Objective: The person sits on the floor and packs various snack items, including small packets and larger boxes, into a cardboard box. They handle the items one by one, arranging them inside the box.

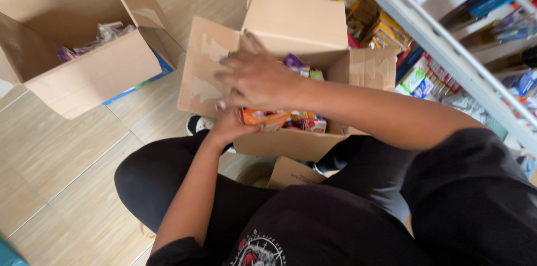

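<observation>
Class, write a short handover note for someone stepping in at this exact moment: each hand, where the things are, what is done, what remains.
Left hand: grips an orange packet at the near edge of the open cardboard box.
Right hand: spread over the box's contents, blurred; grip unclear.
Done: the box is open, flaps out.
Left: colourful packets remain inside. A second open box with wrapped items sits to the left; stocked shelves stand to the right.

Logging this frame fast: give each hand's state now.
Left hand: closed on an orange packet.
Right hand: open, fingers spread over the cardboard box.
</observation>
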